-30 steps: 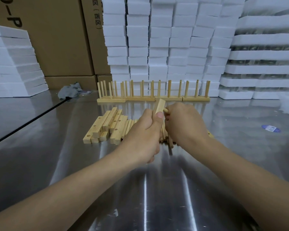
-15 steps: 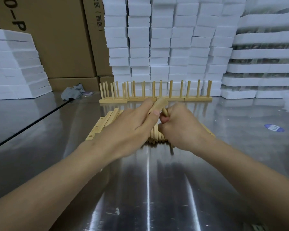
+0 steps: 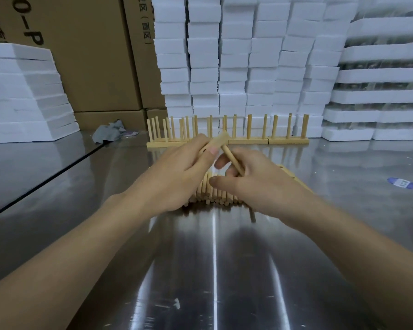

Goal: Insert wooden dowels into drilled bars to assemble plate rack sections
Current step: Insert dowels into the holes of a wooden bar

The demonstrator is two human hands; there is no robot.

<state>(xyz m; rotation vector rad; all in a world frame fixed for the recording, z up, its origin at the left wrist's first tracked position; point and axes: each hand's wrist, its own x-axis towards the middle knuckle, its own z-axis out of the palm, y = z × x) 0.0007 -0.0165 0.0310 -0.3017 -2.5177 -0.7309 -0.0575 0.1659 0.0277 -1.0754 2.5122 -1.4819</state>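
Note:
My left hand (image 3: 177,172) grips a short drilled wooden bar (image 3: 218,140), holding it above the table with its far end poking past my fingers. My right hand (image 3: 253,177) holds a wooden dowel (image 3: 233,160) whose upper tip meets the bar's end. Under both hands lies a pile of loose dowels (image 3: 212,196), partly hidden. A drilled bar (image 3: 287,173) peeks out beyond my right hand. Finished rack sections (image 3: 229,132) with upright dowels stand in a row behind.
The steel table (image 3: 212,270) has a dark seam on the left. A grey rag (image 3: 109,133) lies at the back left. White foam blocks (image 3: 248,55) and cardboard boxes (image 3: 88,55) wall the back. A blue sticker (image 3: 402,182) sits at right.
Both hands have lifted slightly and the bar has tilted flatter. The dowel now shows more clearly, angled from my right hand up to the bar's end. My left hand hides the stacked bars at left.

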